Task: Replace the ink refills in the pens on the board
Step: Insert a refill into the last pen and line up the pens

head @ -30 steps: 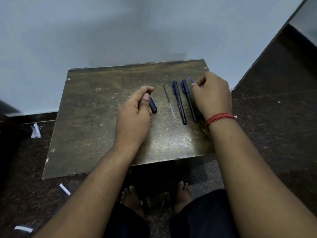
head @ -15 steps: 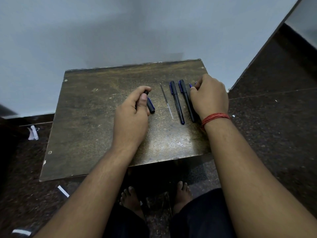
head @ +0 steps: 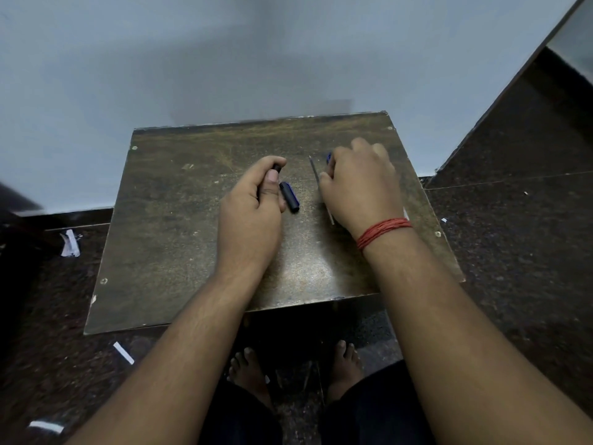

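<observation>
Your board (head: 199, 239) is mottled brown with pale speckles. Near its far edge lies a black pen cap (head: 289, 197) tipped blue. Red thread (head: 382, 231) bands your wrist; the floor (head: 513, 239) is dark speckled.

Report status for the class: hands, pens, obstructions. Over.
Left hand grips a pen barrel; cap lies beside it. Right hand covers the other pens, touching the thin refill. Nothing blocking the board.

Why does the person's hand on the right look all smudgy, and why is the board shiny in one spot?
In the head view, the right hand is smeared by motion blur, mostly at its fingers; the worn brown wooden board shows a pale sheen of reflected light near its front edge; the left hand looks sharper; the wide lens bends the frame's edges.
</observation>
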Demonstrator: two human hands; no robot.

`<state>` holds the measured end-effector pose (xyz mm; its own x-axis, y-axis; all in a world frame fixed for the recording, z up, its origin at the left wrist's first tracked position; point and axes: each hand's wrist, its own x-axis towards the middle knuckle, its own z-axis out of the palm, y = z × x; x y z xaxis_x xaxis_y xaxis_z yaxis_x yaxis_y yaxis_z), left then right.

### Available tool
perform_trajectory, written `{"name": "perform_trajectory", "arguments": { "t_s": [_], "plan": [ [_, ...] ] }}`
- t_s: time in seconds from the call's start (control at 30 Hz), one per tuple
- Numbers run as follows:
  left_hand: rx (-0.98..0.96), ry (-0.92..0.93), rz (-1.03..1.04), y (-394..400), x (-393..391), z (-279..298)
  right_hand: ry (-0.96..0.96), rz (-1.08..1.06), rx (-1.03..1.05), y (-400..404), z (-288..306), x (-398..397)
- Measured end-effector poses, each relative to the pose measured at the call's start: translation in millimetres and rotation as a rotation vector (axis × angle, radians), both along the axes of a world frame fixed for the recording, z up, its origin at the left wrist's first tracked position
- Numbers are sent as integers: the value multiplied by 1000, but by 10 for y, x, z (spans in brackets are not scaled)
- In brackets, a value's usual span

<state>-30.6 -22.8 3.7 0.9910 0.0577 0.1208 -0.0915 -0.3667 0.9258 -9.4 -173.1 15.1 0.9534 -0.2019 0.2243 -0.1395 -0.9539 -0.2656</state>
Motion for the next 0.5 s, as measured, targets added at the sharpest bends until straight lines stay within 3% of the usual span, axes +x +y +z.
{"name": "perform_trajectory", "arguments": {
  "t_s": [0.5],
  "plan": [
    [-10, -13, 15, 9, 17, 27, 139, -50, -198, 228, -78, 31]
  ]
}}
